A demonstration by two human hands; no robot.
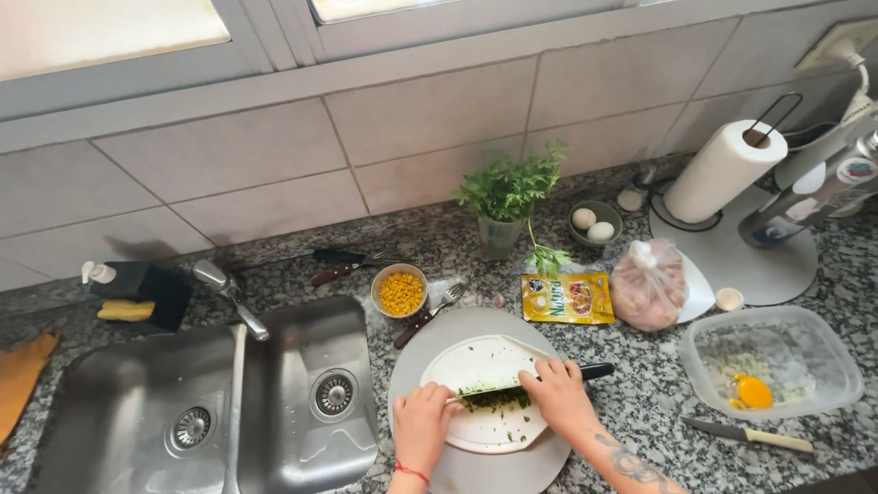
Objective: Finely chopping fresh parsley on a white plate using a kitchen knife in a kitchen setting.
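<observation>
On a white cutting board (pixel 476 366), which lies on a round grey board (pixel 485 462), is a pile of chopped green herbs (pixel 498 400). My right hand (pixel 560 398) grips a black-handled knife (pixel 596 371) whose blade lies across the herbs. My left hand (pixel 423 423) presses its fingertips down on the blade's tip at the left side of the board.
A double steel sink (pixel 219 402) sits left. Behind the boards are a bowl of corn (pixel 401 291), a fork (pixel 430 316), a glass of fresh herbs (pixel 508 197), a bowl of eggs (pixel 593 224), a yellow pouch (pixel 567 298), bagged meat (pixel 647 285). Right: plastic container with yolk (pixel 768 361), knife (pixel 745 434), paper towel roll (pixel 722 169).
</observation>
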